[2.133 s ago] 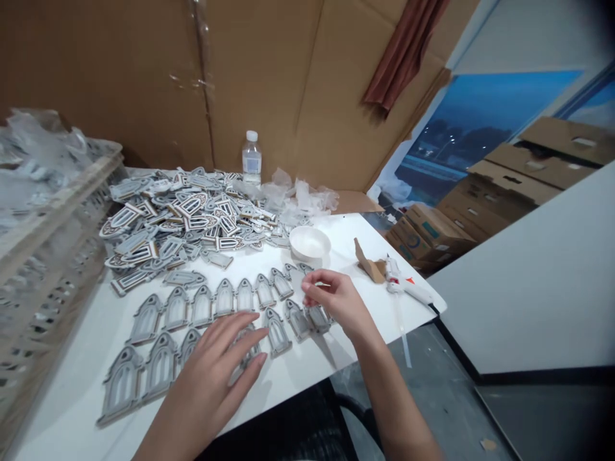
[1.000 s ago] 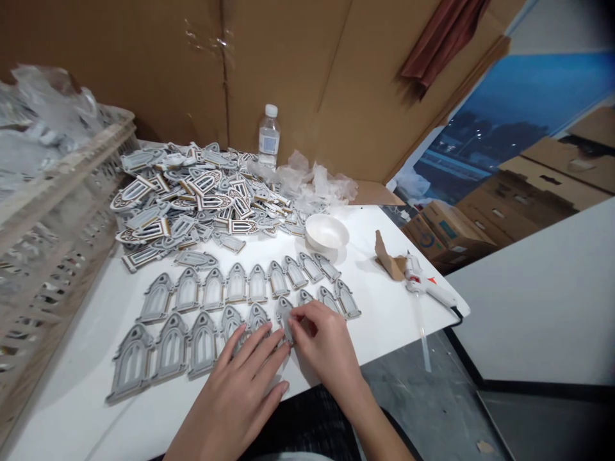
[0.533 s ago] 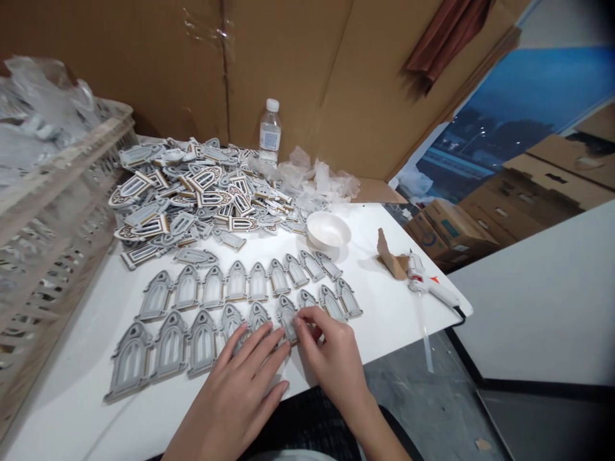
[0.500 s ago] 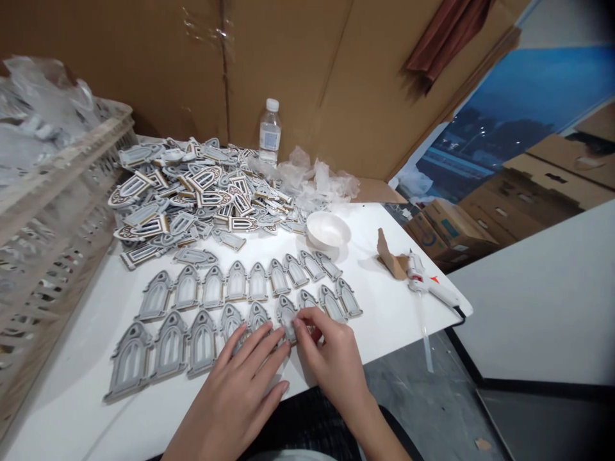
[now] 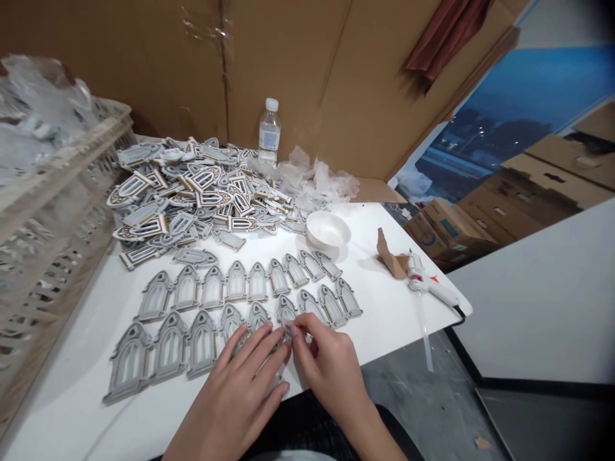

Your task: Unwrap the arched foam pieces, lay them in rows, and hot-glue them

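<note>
Two rows of grey arched window-frame pieces (image 5: 170, 349) lie on the white table in front of me. My left hand (image 5: 250, 371) rests over the front row, fingers stretched out and slightly spread, partly covering several pieces. Beside it, my right hand (image 5: 324, 358) pinches thumb and forefinger together at the lower part of one arched piece (image 5: 287, 308). A pale, see-through bit shows at those fingertips, too small to name. The lower part of that piece is hidden by my fingers.
Behind the rows rises a heap of similar window-frame pieces (image 5: 206, 186). A white bowl (image 5: 328, 231), water bottle (image 5: 270, 133) and crumpled plastic (image 5: 319, 179) stand nearby. At right lies a glue gun (image 5: 435, 288) beside torn cardboard (image 5: 394, 261). A plastic crate (image 5: 62, 205) borders the left.
My right hand has shifted slightly down and left, and a pale bit now shows at its pinched fingertips. The left hand stays in place.
</note>
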